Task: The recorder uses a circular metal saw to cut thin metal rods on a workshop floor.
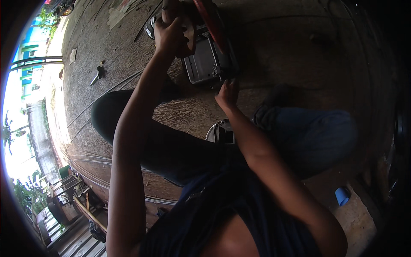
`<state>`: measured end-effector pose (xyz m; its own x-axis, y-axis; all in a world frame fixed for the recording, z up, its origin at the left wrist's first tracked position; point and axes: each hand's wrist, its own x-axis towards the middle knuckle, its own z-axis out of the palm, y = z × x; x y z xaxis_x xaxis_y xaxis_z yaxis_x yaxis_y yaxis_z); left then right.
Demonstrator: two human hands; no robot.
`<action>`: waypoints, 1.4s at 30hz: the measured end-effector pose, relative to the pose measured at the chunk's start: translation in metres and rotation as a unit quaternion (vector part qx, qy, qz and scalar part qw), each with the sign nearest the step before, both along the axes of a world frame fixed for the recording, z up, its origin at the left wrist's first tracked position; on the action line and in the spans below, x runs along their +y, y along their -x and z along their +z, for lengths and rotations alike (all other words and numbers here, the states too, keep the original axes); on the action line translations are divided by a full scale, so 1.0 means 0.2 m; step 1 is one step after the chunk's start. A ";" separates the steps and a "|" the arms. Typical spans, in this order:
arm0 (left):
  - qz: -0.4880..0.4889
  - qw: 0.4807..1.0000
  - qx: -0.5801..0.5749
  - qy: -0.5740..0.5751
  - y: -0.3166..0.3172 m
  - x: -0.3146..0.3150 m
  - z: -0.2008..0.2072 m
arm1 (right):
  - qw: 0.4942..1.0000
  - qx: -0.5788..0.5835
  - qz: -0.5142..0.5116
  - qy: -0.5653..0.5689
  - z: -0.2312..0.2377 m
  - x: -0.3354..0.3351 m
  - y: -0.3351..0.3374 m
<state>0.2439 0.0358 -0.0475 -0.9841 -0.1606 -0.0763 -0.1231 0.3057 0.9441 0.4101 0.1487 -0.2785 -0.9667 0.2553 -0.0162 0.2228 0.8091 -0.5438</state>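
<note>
On the ground ahead of me stands a machine like a cut-off saw, with a dark metal base (200,64) and a red bar (210,25) slanting above it. My left hand (169,36) is closed around a brownish part (189,42) on the machine's left side; its exact kind is hard to make out. Close to the base's near right corner is my right hand (228,92), its fingers drawn together. Whatever they grip there is too small and dark to name.
A small metal tool with a dark head (98,76) lies to the left. Thin cables (109,91) cross the ground. My bent legs (308,132) flank a grey-white shoe (219,132). A blue cup (341,196) is at the lower right. Wooden slats (85,240) stand at lower left.
</note>
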 end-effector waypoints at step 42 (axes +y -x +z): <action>-0.057 0.992 0.021 0.107 -0.03 0.05 0.01 | 0.479 -0.210 -0.204 0.828 -0.42 0.03 0.10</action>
<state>0.2495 0.0451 -0.0460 -0.9984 -0.0554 -0.0112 -0.0379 0.5100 0.8593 0.3907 0.1548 -0.3631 -0.6651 -0.2765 -0.6937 0.5489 -0.8108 -0.2031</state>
